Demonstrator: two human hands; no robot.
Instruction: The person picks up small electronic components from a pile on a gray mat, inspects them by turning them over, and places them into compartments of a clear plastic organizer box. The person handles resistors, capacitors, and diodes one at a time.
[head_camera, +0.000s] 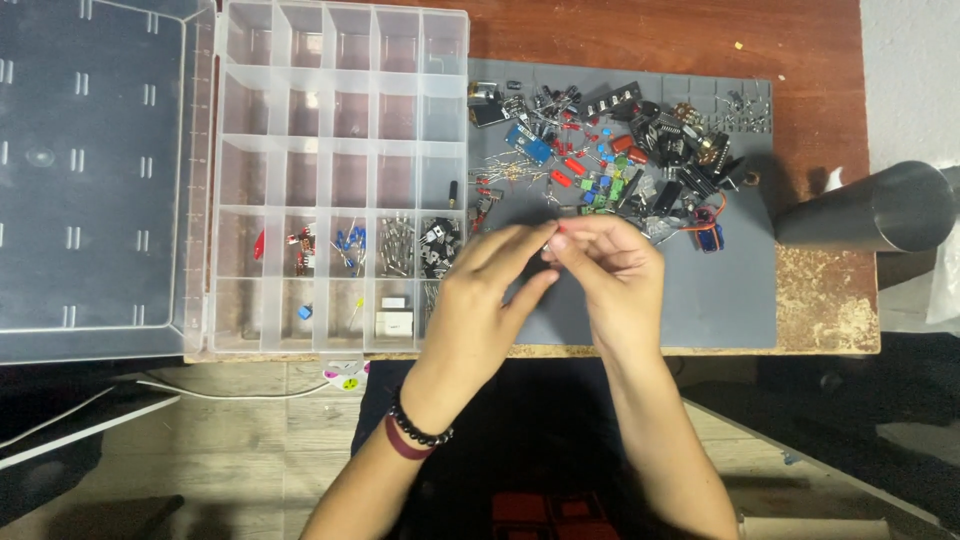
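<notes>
Reddish wood forms the desk (810, 40), on which a grey mat (730, 300) is laid. Both hands are raised over the mat's near half: the left hand (490, 290) and the right hand (615, 275) meet at the fingertips, pinching a tiny component (553, 243) too small to be identified. A heap of mixed electronic parts (620, 160) is spread just beyond them. A clear compartment box (340, 180) is set to the left, its lid (95, 170) opened flat.
</notes>
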